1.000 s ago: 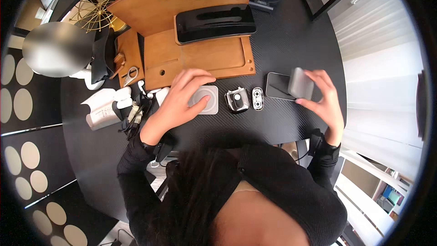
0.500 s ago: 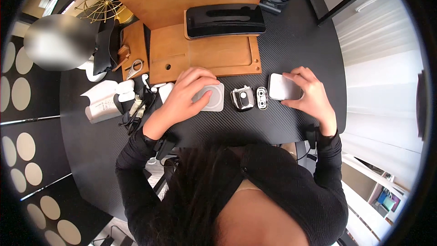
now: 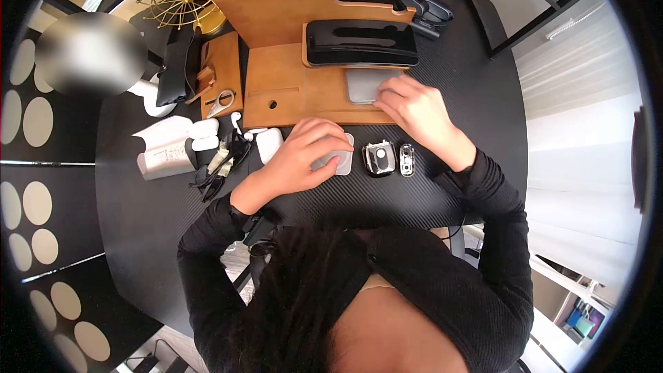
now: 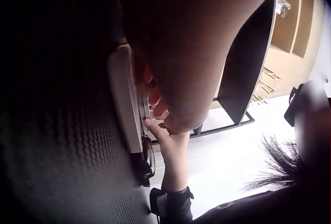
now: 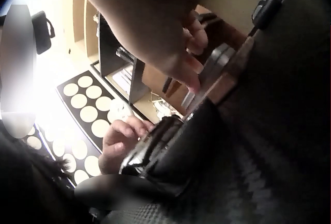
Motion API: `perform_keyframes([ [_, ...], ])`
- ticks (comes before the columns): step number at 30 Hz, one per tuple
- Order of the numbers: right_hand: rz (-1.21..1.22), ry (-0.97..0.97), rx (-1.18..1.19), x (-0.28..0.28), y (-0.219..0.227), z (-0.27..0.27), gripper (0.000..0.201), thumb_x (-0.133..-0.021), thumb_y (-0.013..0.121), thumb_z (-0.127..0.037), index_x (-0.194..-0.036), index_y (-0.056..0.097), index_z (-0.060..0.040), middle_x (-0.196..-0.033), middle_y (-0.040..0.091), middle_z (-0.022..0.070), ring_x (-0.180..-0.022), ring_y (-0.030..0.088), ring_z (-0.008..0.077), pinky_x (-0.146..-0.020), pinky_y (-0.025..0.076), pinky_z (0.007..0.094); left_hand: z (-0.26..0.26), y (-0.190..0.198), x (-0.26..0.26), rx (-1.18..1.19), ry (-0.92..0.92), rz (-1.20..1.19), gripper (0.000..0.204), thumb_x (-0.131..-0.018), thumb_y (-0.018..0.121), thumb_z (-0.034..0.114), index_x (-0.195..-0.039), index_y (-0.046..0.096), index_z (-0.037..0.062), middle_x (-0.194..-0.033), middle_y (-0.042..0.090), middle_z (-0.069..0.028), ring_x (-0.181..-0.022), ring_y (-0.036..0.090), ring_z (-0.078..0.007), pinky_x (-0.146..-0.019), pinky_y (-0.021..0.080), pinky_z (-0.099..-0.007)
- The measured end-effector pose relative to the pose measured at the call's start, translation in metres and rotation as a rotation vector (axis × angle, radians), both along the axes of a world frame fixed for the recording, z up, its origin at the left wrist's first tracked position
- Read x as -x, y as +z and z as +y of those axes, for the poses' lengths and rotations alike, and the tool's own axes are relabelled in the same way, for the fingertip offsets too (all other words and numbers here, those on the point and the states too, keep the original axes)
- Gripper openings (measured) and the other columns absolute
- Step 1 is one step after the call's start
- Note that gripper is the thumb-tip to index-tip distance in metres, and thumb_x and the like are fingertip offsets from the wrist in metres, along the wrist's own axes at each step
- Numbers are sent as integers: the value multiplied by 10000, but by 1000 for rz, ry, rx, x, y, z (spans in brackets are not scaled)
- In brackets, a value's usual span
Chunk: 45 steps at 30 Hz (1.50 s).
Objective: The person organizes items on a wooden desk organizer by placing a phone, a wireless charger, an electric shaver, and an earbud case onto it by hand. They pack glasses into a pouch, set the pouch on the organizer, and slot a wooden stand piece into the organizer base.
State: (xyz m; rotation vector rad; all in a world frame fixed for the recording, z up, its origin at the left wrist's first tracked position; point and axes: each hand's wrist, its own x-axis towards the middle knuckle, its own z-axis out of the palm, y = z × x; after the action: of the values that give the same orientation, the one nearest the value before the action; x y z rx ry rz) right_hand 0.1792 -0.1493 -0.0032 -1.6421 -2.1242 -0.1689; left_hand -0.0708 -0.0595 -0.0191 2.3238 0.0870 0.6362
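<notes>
In the head view my right hand (image 3: 414, 107) grips the near right part of a flat grey rounded slab (image 3: 360, 85), partly hidden by its fingers. The slab lies over the lower panel of a brown desk organizer (image 3: 276, 72). The right wrist view shows it as two stacked grey layers (image 5: 220, 57), with the thumb at an edge. My left hand (image 3: 300, 155) is spread loosely over a pale square case with a ring on top (image 3: 347, 164), covering most of it. Between the hands sit a silver-and-black boxy gadget (image 3: 379, 159) and a small oval clear case (image 3: 407, 161).
A glossy black oblong case (image 3: 362, 43) sits on the organizer's ledge. Left of my left hand are a white case (image 3: 270, 144), a bundle of cables (image 3: 221, 166), white earbuds (image 3: 237, 123) and scissors (image 3: 221, 103). Folded black glasses (image 3: 431, 10) lie behind, right of the organizer.
My right hand has carried the grey slab from the table's right side up and left onto the organizer. My left hand has stayed over the square case.
</notes>
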Motion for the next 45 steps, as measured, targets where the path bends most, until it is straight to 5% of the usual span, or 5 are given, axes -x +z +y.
perform_keyframes([
  [8, 86, -48, 78, 1, -3, 13, 356, -829, 646, -119, -1181, 645, -67, -1187, 660, 94, -756, 696, 296, -638, 579, 382, 0, -3, -1, 19, 6, 19, 248, -768, 660, 22, -1009, 674, 80, -1041, 624, -62, -1047, 594, -279, -931, 423, -413],
  [22, 359, 15, 640, -15, 21, -62, 510, -621, 879, -187, -1027, 606, -40, -942, 551, 71, -662, 604, 238, -615, 500, 342, -35, -4, -30, -229, 110, 200, 659, -695, 808, 472, -1170, 611, 60, -1125, 551, -80, -1118, 472, -288, -950, 345, -430],
  [26, 741, -79, 519, -18, 22, -55, 259, -733, 804, 13, -866, 584, -12, -749, 527, 18, -601, 469, 26, -519, 421, 212, -33, -7, -32, -215, 86, 209, 616, -709, 806, 443, -1168, 612, 82, -1128, 552, -73, -1120, 475, -288, -961, 343, -435],
  [33, 1266, 94, 460, -6, -17, -54, 212, -850, 736, -30, -971, 563, -37, -984, 606, 21, -814, 602, 57, -661, 489, 214, -28, -6, -31, -106, -22, 180, 510, -769, 784, 289, -1207, 592, 111, -1112, 575, -76, -1082, 525, -286, -984, 345, -434],
  [45, 1186, 277, 427, -11, -20, -51, 193, -867, 673, 21, -1035, 586, -13, -1141, 588, 101, -1020, 621, 165, -873, 526, 301, -29, -8, -31, 63, 62, 145, 733, -728, 831, 206, -1329, 439, 57, -1174, 611, -151, -1071, 571, -338, -982, 379, -439],
])
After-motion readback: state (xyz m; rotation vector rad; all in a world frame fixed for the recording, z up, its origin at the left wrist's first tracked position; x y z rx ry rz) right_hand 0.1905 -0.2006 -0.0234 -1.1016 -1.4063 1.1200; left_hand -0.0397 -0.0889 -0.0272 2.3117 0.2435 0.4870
